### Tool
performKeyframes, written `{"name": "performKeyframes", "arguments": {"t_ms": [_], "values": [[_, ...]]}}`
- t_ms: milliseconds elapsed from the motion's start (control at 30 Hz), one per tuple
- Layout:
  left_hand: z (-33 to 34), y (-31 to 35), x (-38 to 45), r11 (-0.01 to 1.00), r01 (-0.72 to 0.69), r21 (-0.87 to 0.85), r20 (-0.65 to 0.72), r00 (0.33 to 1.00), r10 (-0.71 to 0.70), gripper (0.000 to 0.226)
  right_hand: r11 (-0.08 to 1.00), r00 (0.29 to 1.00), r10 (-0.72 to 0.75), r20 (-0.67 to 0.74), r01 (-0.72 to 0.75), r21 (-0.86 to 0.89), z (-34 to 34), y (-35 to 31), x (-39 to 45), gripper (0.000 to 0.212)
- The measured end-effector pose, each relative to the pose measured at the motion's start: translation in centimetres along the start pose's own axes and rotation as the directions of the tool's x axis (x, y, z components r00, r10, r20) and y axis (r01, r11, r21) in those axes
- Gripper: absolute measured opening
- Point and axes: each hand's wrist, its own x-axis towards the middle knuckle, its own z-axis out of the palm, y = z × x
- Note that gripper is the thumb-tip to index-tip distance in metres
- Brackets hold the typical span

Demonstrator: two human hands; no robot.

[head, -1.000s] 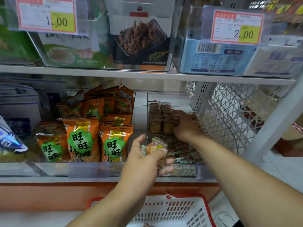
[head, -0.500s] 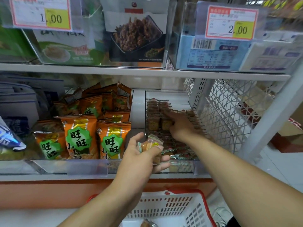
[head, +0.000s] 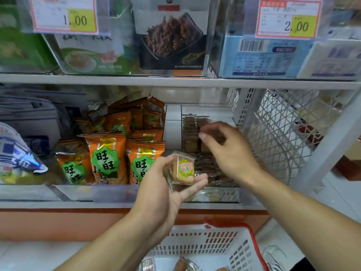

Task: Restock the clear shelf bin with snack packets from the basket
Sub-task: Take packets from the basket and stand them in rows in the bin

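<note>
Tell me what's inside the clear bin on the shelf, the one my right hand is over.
The clear bin holds small brown snack packets, upright rows at the back, loose ones in front. The right hand covers the middle, so what lies under it cannot be seen.

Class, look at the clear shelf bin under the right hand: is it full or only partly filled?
Partly filled. In the clear bin, snack packets stand at the back and lie low in front; bare white shelf shows behind them.

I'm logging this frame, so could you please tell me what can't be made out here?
- Head view: right hand is motion-blurred; whether it holds anything is unclear.
- Small brown packets in the clear plastic shelf bin: partly hidden by both hands.
- White slatted basket with red rim: contents cut off by the bottom edge.
</note>
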Motion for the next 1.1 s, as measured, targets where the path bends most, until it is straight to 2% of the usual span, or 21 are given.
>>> {"name": "performKeyframes", "arguments": {"t_ms": [67, 100, 167, 267, 367, 433, 500, 600, 767, 900, 1000, 1033, 1100], "values": [[-0.2, 0.3, -0.2, 1.000, 0.012, -0.022, 0.048, 0.999, -0.011, 0.030, 0.985, 0.974, -0.025, 0.224, -0.014, 0.173, -0.3, -1.4, -2.5, 0.034], [-0.3, 0.4, -0.2, 1.000, 0.016, -0.013, 0.078, 0.997, -0.015, 0.032, 0.978, 0.942, -0.026, 0.334, -0.045, 0.205, -0.4, -1.8, -3.5, 0.040], [-0.5, 0.3, -0.4, 0.999, 0.033, 0.020, 0.113, 0.993, -0.035, 0.033, 0.986, 0.903, -0.025, 0.429, -0.049, 0.159, -0.8, -2.1, -5.3, 0.046], [-0.6, 0.0, -0.6, 0.984, 0.067, 0.165, 0.082, 0.993, -0.082, 0.034, 0.983, 0.946, -0.038, 0.323, -0.023, 0.183, -1.6, -2.6, -6.1, 0.038], [-0.9, -0.3, -0.7, 0.956, 0.039, 0.289, 0.053, 0.997, -0.057, 0.035, 0.908, 0.983, 0.026, 0.183, -0.100, 0.408, -2.6, -3.1, -5.6, 0.031], [-1.1, -0.4, -0.6, 0.951, -0.010, 0.308, 0.004, 1.000, 0.009, 0.034, 0.817, 0.975, 0.099, 0.201, -0.195, 0.543, -3.4, -3.2, -5.3, 0.037], [-1.4, -0.5, -0.2, 0.948, -0.055, 0.313, -0.048, 0.996, 0.073, 0.031, 0.738, 0.952, 0.167, 0.258, -0.294, 0.608, -3.9, -3.3, -5.2, 0.047], [-1.6, -0.5, 0.2, 0.954, -0.087, 0.288, -0.104, 0.987, 0.121, 0.027, 0.675, 0.914, 0.193, 0.357, -0.388, 0.628, -3.7, -3.6, -5.5, 0.050], [-1.4, -0.7, 0.4, 0.963, -0.127, 0.237, -0.068, 0.987, 0.147, 0.024, 0.594, 0.861, 0.274, 0.428, -0.502, 0.629, -2.2, -3.8, -6.9, 0.046], [-1.2, -0.6, 0.3, 0.967, -0.149, 0.204, 0.001, 0.988, 0.152, 0.024, 0.618, 0.830, 0.323, 0.455, -0.549, 0.563, -1.3, -3.8, -7.4, 0.037], [-1.6, -0.5, 0.4, 0.941, -0.155, 0.300, 0.024, 0.988, 0.155, 0.037, 0.656, 0.841, 0.366, 0.398, -0.536, 0.531, -1.7, -3.8, -6.9, 0.038], [-1.7, -0.5, 0.5, 0.925, -0.147, 0.349, 0.032, 0.989, 0.146, 0.039, 0.712, 0.860, 0.344, 0.376, -0.500, 0.493, -2.0, -3.8, -6.8, 0.037], [-1.9, -0.5, 0.6, 0.900, -0.113, 0.421, 0.054, 0.994, 0.100, 0.045, 0.880, 0.906, 0.209, 0.368, -0.338, 0.333, -2.8, -3.9, -6.4, 0.034]]}}
